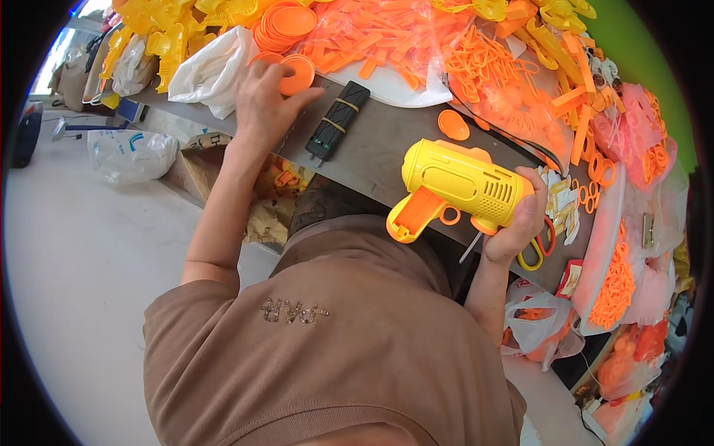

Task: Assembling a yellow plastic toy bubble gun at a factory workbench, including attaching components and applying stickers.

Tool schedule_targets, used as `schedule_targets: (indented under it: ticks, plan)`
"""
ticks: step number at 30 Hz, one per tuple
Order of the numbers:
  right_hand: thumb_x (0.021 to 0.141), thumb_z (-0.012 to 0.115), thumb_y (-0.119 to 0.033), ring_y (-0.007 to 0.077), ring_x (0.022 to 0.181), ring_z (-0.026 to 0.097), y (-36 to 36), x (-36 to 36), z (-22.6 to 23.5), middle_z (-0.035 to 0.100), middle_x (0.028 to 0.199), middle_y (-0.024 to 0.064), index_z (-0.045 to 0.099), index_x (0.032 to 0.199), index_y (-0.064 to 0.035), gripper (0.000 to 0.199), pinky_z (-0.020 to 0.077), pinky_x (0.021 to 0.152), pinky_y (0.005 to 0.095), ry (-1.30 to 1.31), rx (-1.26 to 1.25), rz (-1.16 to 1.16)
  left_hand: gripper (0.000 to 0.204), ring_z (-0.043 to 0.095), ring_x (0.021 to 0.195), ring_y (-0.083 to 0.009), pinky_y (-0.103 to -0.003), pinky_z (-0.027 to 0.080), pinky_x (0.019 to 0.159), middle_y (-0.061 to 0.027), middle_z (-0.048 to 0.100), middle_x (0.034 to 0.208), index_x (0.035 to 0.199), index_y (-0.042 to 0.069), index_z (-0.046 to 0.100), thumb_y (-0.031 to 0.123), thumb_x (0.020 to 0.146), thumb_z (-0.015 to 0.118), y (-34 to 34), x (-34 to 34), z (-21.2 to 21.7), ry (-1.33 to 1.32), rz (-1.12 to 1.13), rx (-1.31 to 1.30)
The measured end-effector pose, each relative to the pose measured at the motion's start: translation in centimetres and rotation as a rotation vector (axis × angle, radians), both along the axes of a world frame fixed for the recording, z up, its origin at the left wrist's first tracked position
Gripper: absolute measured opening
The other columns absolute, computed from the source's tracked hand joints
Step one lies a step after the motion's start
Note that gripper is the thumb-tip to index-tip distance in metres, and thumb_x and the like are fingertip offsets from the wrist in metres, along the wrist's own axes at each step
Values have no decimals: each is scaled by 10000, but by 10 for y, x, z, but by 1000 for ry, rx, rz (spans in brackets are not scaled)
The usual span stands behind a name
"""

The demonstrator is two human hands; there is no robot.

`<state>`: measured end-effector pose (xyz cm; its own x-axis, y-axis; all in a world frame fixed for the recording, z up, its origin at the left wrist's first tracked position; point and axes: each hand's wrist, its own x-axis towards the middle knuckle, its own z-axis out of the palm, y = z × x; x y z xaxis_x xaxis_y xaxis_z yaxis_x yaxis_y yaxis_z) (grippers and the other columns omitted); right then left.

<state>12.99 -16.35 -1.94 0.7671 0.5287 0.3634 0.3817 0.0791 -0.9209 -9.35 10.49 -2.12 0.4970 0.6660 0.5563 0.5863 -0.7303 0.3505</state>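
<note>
My right hand [518,223] grips a yellow plastic toy gun [455,181] with an orange handle and an orange ring trigger, holding it over the near edge of the grey table [387,152]. My left hand [262,100] reaches to the far left of the table and pinches an orange plastic disc [299,73] beside a stack of orange discs [282,26]. A single orange disc [453,125] lies on the table between the two hands.
A black rectangular device [338,120] lies on the table by my left hand. Piles of orange and yellow plastic parts and white bags [212,70] cover the table's back and right side. Scissors [537,249] lie near my right wrist. Boxes and bags stand on the floor at left.
</note>
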Motion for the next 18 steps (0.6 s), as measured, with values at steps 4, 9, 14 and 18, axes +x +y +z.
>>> schedule_targets:
  ticks: [4, 9, 14, 18]
  plan:
    - [929, 356, -331, 153, 776, 569, 0, -5, -2, 596, 896, 113, 506, 1132, 49, 455, 435, 698, 252, 5, -18, 28, 269, 586, 837, -313, -410, 469, 731, -125, 614, 857, 847, 12, 663, 212, 707, 775, 2, 7, -21, 46, -6, 74]
    - [930, 359, -316, 155, 781, 572, -2, -4, -2, 596, 896, 113, 507, 1134, 50, 444, 438, 706, 252, 18, 4, 29, 96, 609, 759, -287, -360, 483, 687, -109, 642, 804, 822, 13, 697, 91, 768, 702, 1, 8, -23, -171, -46, 41]
    - [932, 359, -311, 158, 797, 578, 2, -5, -4, 593, 909, 118, 509, 1132, 51, 440, 446, 716, 257, 20, 7, 27, 108, 603, 723, -201, -297, 473, 671, -91, 644, 794, 857, 0, 693, 82, 787, 700, 1, 6, -21, -354, -14, -188]
    - [939, 350, -308, 158, 801, 581, 3, -4, -7, 590, 908, 118, 507, 1134, 53, 439, 450, 718, 257, 16, 14, 14, 135, 559, 689, -113, -237, 447, 650, -71, 641, 796, 891, -18, 694, 81, 800, 706, 0, 3, -13, -372, 89, -361]
